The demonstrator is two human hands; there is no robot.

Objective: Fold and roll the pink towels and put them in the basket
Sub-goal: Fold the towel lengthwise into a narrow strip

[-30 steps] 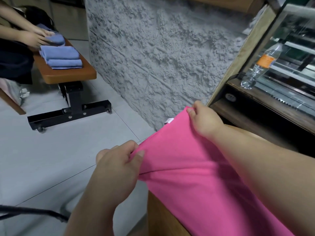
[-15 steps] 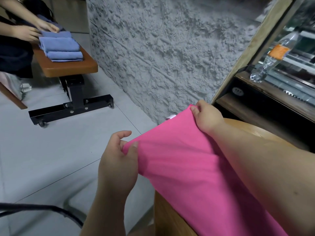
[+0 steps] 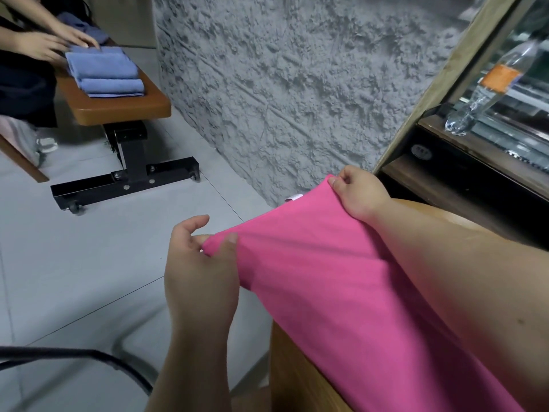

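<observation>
A pink towel (image 3: 341,281) is stretched out in front of me, running down to the lower right over a wooden surface (image 3: 300,379). My left hand (image 3: 199,272) pinches its near-left corner between thumb and fingers. At the far corner, my right hand (image 3: 359,194) pinches the towel's edge, close to a small white tag (image 3: 293,197). My right forearm lies along the towel's right side. No basket is in view.
A rough grey wall (image 3: 297,84) rises ahead. At the upper left, another person's hands (image 3: 56,40) press on folded blue towels (image 3: 104,71) on a brown bench (image 3: 118,108) with a black base. A plastic bottle (image 3: 487,87) stands on a shelf at right. A dark cable (image 3: 89,355) crosses the floor.
My left hand has shifted its pinch along the towel's corner, its fingers spreading out. The towel edge between my hands sits slightly higher. The other person's hands moved over the blue towels.
</observation>
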